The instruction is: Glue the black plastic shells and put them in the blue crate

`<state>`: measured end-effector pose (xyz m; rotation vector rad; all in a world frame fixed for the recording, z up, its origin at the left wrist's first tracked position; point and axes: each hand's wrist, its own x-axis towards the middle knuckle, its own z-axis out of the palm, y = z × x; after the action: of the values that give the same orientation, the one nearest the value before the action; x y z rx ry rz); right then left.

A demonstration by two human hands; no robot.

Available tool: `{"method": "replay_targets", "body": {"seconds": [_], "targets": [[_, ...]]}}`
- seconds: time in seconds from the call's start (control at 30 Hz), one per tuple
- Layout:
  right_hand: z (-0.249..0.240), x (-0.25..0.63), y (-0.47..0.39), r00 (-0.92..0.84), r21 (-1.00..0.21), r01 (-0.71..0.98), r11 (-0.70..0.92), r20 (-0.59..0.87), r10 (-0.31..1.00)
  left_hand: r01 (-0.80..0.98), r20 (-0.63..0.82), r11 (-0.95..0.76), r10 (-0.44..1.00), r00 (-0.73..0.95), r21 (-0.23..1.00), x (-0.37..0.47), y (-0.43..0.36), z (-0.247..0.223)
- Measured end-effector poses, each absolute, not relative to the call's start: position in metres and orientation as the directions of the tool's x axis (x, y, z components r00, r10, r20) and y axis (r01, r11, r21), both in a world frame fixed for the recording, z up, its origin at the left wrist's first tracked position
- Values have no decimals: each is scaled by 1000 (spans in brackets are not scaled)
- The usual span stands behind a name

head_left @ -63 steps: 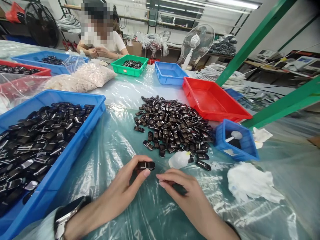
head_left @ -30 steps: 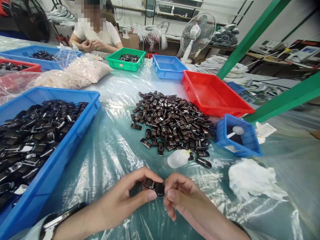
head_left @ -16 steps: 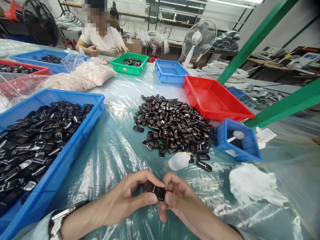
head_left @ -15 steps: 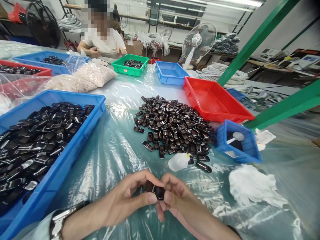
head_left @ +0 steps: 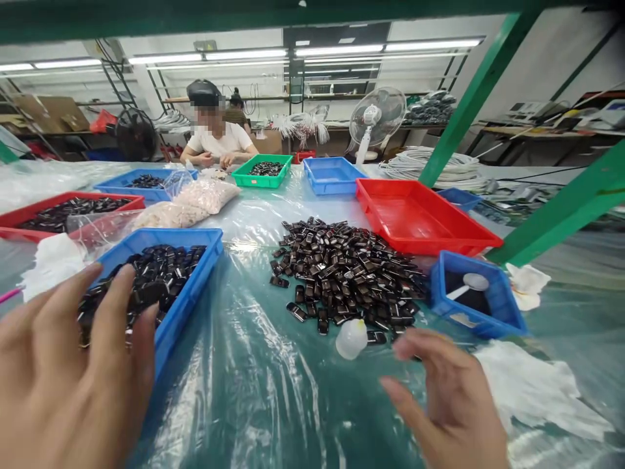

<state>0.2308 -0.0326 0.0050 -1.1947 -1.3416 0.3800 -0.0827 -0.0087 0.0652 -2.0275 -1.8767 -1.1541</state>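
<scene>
My left hand (head_left: pixel 83 365) is over the near blue tray (head_left: pixel 193 306), which holds many small, glossy black car-shaped pieces (head_left: pixel 168 260). Its fingers are spread. One blurred black piece (head_left: pixel 148 296) shows just past the fingertips; whether they touch it is unclear. On the right, my right hand (head_left: pixel 449 397) hovers above the plastic-covered table, thumb and fingers apart with nothing between them. It is close to a small translucent white bottle (head_left: pixel 351 339) lying at the front of a heap of similar black pieces (head_left: pixel 342 267).
Right of the heap sit a small blue bin (head_left: pixel 439 306) with a white spoon (head_left: pixel 473 281), a red tray (head_left: pixel 415 215) and a crumpled white cloth (head_left: pixel 541 384). A green post (head_left: pixel 488 85) rises at right. A person (head_left: pixel 219 140) sits across the table.
My hands have parted: the left moved over the near blue tray, the right towards the bottle. The black piece between them has left the right hand. The view has tilted up.
</scene>
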Motion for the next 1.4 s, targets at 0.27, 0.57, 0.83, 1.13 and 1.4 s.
{"method": "replay_targets", "body": {"seconds": [0.27,0.57,0.83,1.13,1.4], "targets": [[-34,227,-8,75,-890,445,103,152,985,938,243,-341,917,317,61,18,24,5],[-32,232,-12,13,-883,450,130,152,988,826,286,-468,876,388,315,48,60,-20],[-23,228,-14,5,-873,469,130,151,989,680,291,-499,866,406,538,37,50,-18],[-24,227,-16,-2,-865,491,103,117,993,786,161,-314,949,270,533,53,65,-14],[-26,229,-17,-40,-854,512,97,89,995,726,176,-373,925,336,578,43,66,-24]]}}
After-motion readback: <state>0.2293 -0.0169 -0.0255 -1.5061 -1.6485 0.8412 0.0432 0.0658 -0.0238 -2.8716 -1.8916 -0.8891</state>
